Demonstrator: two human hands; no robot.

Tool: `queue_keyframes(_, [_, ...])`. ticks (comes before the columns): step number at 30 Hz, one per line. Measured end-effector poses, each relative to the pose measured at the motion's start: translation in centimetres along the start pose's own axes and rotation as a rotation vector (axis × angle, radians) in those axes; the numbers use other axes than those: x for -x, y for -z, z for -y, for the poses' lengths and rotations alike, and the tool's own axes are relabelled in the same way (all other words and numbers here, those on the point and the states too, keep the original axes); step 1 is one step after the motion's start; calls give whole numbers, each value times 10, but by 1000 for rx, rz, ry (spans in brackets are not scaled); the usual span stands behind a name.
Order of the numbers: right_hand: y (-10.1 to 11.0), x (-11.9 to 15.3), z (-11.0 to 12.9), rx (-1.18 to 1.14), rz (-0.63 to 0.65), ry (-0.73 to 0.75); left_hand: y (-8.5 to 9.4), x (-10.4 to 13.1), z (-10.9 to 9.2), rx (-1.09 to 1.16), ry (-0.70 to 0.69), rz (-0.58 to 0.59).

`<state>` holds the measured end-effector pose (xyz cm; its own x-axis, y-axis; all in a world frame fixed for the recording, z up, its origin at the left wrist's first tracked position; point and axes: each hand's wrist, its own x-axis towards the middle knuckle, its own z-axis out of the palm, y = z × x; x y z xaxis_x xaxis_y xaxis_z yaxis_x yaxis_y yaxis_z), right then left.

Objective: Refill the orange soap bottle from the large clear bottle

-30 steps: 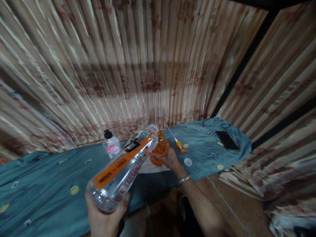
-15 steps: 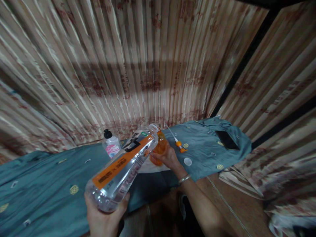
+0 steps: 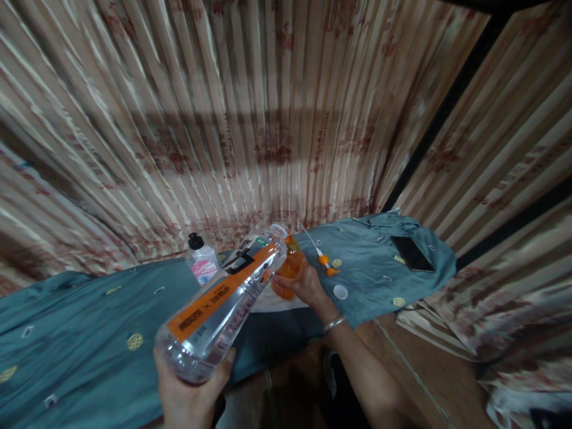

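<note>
A large clear bottle (image 3: 223, 304) with an orange and grey label is tilted, its mouth up and to the right. My left hand (image 3: 192, 381) is wrapped round its base. The bottle's mouth is at the top of an orange translucent bottle (image 3: 286, 280), which stands on a white patch of the cloth. My right hand (image 3: 304, 283), with a bracelet at the wrist, grips the orange bottle from the right. Whether liquid passes between them cannot be made out. An orange and white pump head (image 3: 328, 262) with a long thin tube lies just right, near a round white cap (image 3: 340, 292).
A clear bottle with a black cap and pink label (image 3: 203, 262) stands to the left. A dark phone (image 3: 412, 254) lies at the right on the blue-green cloth (image 3: 89, 333). Pleated curtains (image 3: 268, 107) hang behind, with a black frame bar (image 3: 438, 119) at right.
</note>
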<state>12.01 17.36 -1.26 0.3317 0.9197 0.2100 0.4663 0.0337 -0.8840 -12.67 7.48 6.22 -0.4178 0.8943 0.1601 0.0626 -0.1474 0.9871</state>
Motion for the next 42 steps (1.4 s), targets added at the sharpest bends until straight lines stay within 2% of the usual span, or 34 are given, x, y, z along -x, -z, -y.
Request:
queue_keyframes(9, [-2,-1,-5,-64,1,13,0,-1,4,10,-4,3])
queue_keyframes(34, [-4,0,-11,-49,-13,29,2,0,5,-10,12,7])
queue_keyframes(42, [-2,0,-8,-24,-7,-9,2,2,2,-64,16,-10])
